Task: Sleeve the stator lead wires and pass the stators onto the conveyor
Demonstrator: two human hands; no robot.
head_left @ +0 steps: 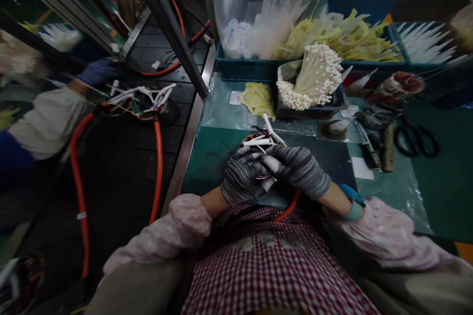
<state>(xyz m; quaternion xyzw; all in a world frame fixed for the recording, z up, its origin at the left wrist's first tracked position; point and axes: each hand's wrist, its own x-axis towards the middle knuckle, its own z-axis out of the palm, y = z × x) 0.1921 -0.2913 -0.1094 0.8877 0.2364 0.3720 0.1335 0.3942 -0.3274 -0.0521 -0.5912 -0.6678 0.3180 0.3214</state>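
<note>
My left hand (244, 173), in a grey striped glove with pale fingertips, is closed around a bundle of wires (260, 141). White sleeved ends stick up out of the bundle. From the right my right hand (301, 170), gloved the same way, pinches at the same wires, its fingertips meeting the left hand's. An orange cable (288, 208) runs down from beneath the hands toward my checked apron (273, 266). What exactly lies between the fingertips is partly hidden.
Beyond my hands a dark tray (308, 111) holds many white-tipped ties. Yellow pieces (257, 98) lie beside it. Blue bins (244, 70) line the back. Black scissors (417, 141) lie at right. At left, a co-worker's blue-gloved hand (98, 71) is near wires with orange cables (157, 172).
</note>
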